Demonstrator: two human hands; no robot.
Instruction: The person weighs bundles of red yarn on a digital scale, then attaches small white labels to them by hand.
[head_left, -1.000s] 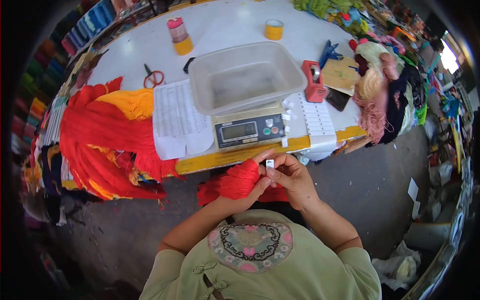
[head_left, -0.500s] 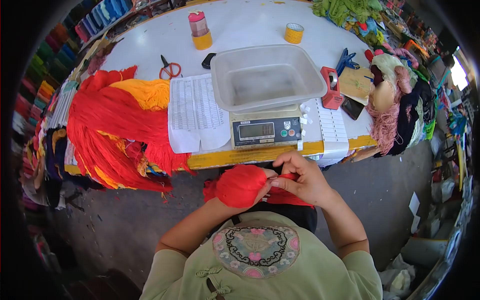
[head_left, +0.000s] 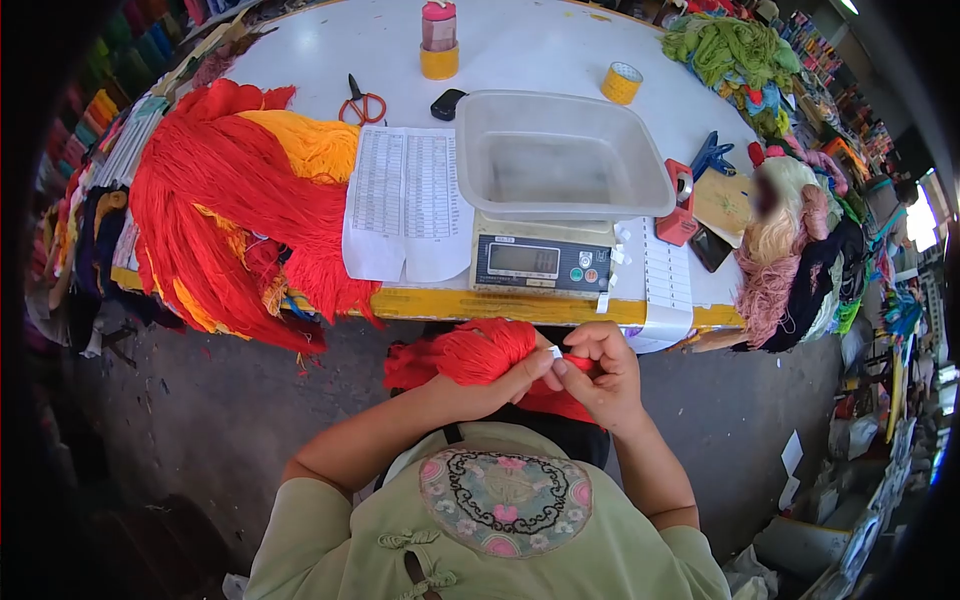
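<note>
Just in front of my body, below the table edge, my left hand is closed around a bundle of red yarn. The yarn bulges over the back of the hand and hangs down behind it. A small white paper label shows between my two thumbs. My right hand pinches at this label, thumb against fingers, with red yarn also visible beside the fingers. Its other fingers are curled, and the exact grip is partly hidden.
A digital scale bears a translucent plastic tub. Left are printed sheets, red-handled scissors and heaped red yarn. Right are a red tape dispenser, a label strip and mixed yarn.
The white label has come into sight between my thumbs. The red bundle has turned and its loose strands show more. The view has shifted, so the table items appear farther right.
</note>
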